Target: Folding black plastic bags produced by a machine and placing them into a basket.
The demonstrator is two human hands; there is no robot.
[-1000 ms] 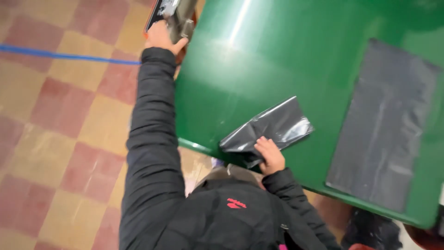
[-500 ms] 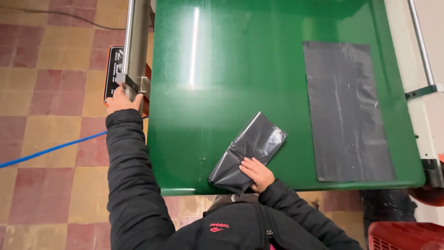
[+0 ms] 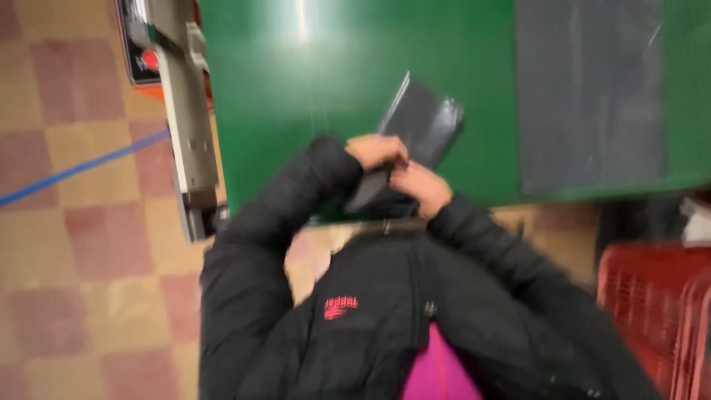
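Dark plastic bag (image 3: 418,126): lay at the near edge of the green surface (image 3: 311,96), its lower end lifted to be worked.
Left hand (image 3: 376,152): pinched the bag's edge.
Right hand (image 3: 421,189): gripped the same end, fingers closed.

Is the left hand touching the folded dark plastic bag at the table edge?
Touching. The head view, though blurred, shows the left hand closed over the near end of the dark plastic bag, with the right hand gripping it too, at the green table edge.
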